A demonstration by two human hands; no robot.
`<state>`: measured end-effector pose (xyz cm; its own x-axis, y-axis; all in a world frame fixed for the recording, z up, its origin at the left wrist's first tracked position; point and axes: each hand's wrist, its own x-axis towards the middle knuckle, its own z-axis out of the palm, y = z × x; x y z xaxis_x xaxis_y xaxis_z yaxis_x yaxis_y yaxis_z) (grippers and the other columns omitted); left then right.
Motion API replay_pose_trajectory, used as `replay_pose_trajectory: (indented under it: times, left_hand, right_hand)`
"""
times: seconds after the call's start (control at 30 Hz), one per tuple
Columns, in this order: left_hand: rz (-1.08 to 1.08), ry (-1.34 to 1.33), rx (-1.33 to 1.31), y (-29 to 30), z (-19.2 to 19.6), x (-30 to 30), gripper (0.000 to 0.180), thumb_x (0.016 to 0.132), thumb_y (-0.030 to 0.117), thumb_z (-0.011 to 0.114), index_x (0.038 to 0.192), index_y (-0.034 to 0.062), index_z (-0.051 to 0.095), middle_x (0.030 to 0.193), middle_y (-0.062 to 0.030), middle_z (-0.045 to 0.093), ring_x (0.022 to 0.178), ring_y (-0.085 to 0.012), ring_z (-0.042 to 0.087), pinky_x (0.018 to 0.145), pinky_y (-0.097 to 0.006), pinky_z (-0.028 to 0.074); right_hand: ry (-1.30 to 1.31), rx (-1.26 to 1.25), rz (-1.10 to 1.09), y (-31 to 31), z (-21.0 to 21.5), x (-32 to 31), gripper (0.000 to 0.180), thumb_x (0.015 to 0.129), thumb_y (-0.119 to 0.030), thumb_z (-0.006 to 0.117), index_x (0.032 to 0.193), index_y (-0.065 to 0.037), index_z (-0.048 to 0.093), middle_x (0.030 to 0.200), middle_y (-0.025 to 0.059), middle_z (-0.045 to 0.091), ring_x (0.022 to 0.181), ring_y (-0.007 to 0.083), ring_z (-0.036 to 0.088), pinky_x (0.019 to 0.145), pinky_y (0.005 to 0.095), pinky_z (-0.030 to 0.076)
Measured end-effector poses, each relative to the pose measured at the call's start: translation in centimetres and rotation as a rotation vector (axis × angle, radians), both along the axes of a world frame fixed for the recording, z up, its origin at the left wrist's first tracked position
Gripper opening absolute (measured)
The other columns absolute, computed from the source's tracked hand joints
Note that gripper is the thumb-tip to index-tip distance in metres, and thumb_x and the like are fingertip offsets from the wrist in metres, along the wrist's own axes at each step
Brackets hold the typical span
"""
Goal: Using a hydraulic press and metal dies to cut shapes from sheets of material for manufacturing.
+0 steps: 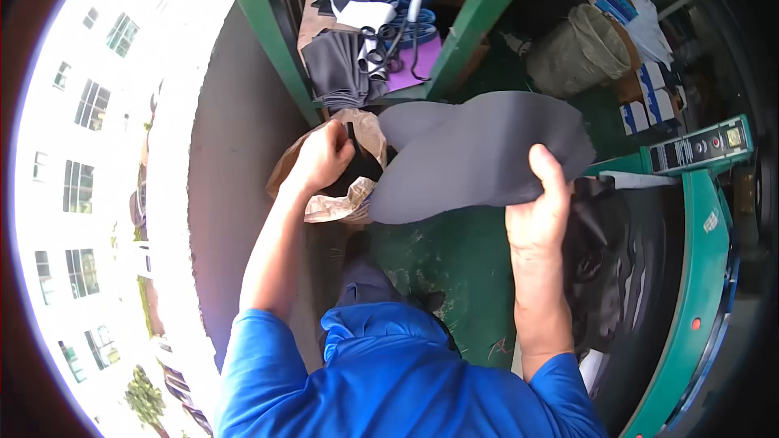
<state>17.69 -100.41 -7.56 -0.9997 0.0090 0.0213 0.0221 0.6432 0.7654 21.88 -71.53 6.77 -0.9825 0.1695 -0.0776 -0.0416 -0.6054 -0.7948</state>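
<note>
My right hand (542,207) grips the near edge of a large grey fabric piece (479,150), holding it up flat in front of me. My left hand (323,156) is closed on the rim of a crumpled brown paper bag (367,134) with dark contents, just left of the grey piece. Both forearms come up from my blue sleeves at the bottom of the view.
A green metal frame (272,36) stands ahead, with a shelf holding folded grey fabric (337,69), scissors and a purple sheet. A green machine with a control panel (702,146) and dark material (613,268) lies at right. A sack and boxes sit at back right. Bright window at left.
</note>
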Motion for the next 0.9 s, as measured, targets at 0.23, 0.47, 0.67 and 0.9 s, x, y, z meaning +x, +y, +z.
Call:
replay_pose_trajectory:
  times: [0.23,0.47,0.67,0.9]
  left_hand:
    - [0.302,-0.242,-0.155,-6.7,-18.0,3.8,0.017,0.085,0.015,0.065,0.091,0.0014,0.056,0.099,-0.0216,0.066,0.095,-0.0397,0.063,0.08,-0.048,0.051]
    - [-0.078,-0.214,-0.694,-1.8,-20.2,10.3,0.059,0.077,0.034,0.072,0.125,0.0034,0.058,0.128,-0.0216,0.057,0.127,-0.0338,0.05,0.109,-0.047,0.035]
    - [-0.196,-0.308,-0.557,-0.5,-21.2,12.6,0.019,0.081,0.017,0.056,0.09,0.0075,0.07,0.098,-0.0116,0.066,0.096,-0.0275,0.063,0.089,-0.04,0.046]
    - [-0.083,-0.226,-0.552,-1.4,-19.4,11.8,0.032,0.078,0.015,0.059,0.108,0.0054,0.068,0.108,-0.0145,0.064,0.11,-0.0302,0.058,0.1,-0.045,0.042]
  right_hand:
    - [-0.199,0.118,0.13,-16.8,-14.4,-7.5,0.041,0.08,-0.002,0.074,0.118,-0.004,0.059,0.115,0.006,0.063,0.105,0.0178,0.061,0.095,0.0348,0.049]
    - [-0.289,0.401,0.152,-19.4,-26.7,-10.2,0.052,0.073,0.001,0.081,0.119,0.001,0.057,0.111,0.006,0.065,0.099,0.0162,0.063,0.09,0.0304,0.051]
    - [-0.101,0.731,0.254,-19.1,-31.2,-7.6,0.062,0.073,-0.002,0.081,0.128,0.001,0.052,0.119,0.0096,0.061,0.105,0.0209,0.062,0.092,0.0321,0.05]
    - [-0.086,1.574,0.803,-21.0,-34.8,-2.3,0.076,0.072,-0.003,0.073,0.142,-0.005,0.044,0.145,0.0232,0.044,0.135,0.0397,0.04,0.112,0.0438,0.035]
